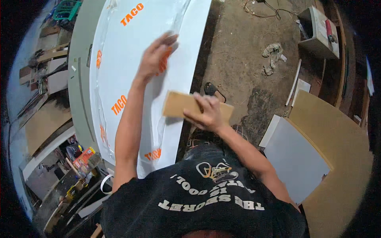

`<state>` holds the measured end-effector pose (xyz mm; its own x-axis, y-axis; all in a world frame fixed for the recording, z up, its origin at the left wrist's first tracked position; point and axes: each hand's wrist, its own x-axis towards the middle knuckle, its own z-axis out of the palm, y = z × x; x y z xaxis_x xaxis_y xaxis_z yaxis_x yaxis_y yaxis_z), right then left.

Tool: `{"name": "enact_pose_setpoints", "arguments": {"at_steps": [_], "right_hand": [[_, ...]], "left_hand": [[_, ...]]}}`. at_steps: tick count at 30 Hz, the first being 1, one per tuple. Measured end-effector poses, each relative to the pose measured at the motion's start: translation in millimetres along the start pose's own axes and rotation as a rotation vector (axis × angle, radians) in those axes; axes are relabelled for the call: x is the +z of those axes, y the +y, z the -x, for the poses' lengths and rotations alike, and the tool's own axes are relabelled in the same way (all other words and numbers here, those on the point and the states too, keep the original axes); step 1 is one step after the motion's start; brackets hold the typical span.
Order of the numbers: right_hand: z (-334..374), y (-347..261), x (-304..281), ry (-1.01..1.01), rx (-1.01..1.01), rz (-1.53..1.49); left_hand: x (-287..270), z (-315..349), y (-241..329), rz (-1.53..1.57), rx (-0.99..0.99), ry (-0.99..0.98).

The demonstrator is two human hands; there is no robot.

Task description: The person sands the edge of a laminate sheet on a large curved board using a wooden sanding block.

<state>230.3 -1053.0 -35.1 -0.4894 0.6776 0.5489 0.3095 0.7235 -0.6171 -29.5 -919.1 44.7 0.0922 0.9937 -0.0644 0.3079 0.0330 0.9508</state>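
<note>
While the right hand clasps a short wooden plank over the right edge of a long white panel, the left hand, blurred, hovers or rests farther up the panel with fingers loosely spread; whether it touches the surface cannot be told. A crumpled rag lies on the stained floor to the right.

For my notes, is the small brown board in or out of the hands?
In: the right hand is clasped across the small brown board.
</note>
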Motion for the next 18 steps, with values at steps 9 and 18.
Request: {"name": "enact_pose_setpoints", "arguments": {"at_steps": [9,18], "right_hand": [[-198.0,209.2,-6.9,0.344,0.062,0.091],[-124.9,97.5,-0.1,0.005,-0.261,0.001]], "left_hand": [[-60.3,1.5,28.4,0.411,-0.506,0.001],[-74.6,-47.9,-42.6,-1.012,0.131,0.339]]}}
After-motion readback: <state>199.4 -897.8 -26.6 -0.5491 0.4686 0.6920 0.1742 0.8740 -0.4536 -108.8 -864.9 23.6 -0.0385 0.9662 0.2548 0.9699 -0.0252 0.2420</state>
